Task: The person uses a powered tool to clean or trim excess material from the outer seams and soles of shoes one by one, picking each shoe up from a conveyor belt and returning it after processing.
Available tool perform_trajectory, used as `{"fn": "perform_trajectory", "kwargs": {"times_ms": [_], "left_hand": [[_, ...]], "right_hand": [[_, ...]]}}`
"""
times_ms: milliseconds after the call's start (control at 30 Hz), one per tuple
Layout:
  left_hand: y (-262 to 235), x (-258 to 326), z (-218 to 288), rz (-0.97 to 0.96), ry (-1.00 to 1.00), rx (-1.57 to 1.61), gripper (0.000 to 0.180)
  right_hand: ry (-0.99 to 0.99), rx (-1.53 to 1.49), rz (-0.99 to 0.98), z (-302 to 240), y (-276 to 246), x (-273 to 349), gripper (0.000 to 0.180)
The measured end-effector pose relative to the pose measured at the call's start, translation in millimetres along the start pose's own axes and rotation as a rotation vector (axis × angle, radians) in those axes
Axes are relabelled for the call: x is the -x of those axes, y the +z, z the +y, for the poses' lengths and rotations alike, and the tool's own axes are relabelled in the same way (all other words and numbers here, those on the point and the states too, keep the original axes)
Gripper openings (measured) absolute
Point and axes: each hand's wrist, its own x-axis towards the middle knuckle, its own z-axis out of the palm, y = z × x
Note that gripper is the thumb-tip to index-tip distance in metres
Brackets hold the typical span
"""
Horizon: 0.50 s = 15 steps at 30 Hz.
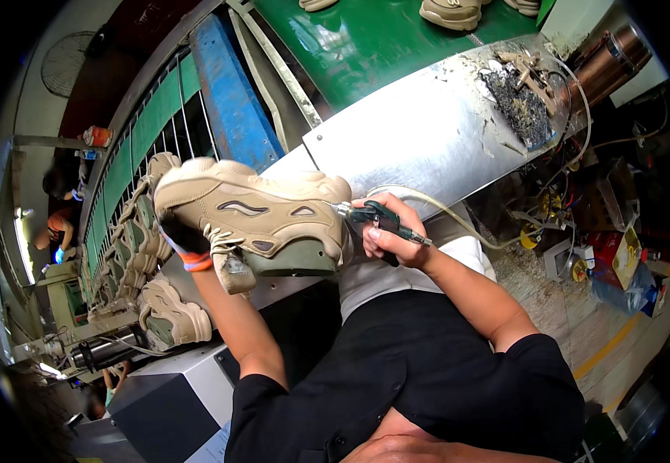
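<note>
A beige sneaker (273,212) with a dark green last (296,257) in it is held on its side, sole turned away from me. My left hand (184,238), in a dark glove with an orange cuff, grips it at the toe end and is mostly hidden behind the shoe. My right hand (393,230) is closed around a small dark hand tool (387,219) with a metal nozzle. The nozzle tip is at the heel side of the sneaker, by the sole line; whether it touches cannot be made out. A pale hose (458,218) runs near this hand.
A metal bench (404,123) bears a dark, residue-covered pad (516,104). Beyond it is a green belt (335,54) with sneakers. More lasted sneakers (130,247) line a rack at left, one sneaker (173,312) nearer. Several people work far left. Wires and boxes (613,255) stand at right.
</note>
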Motion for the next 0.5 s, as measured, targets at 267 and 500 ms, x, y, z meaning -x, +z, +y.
{"fn": "perform_trajectory", "kwargs": {"times_ms": [267,500], "left_hand": [[-147,110,-59,0.138,-0.243,-0.174,0.053],[-61,229,35,0.189,-0.679,-0.199,0.059]], "right_hand": [[0.065,-0.057,0.107,11,16,-13,0.039],[0.114,0.163,0.174,39,33,-30,0.039]]}}
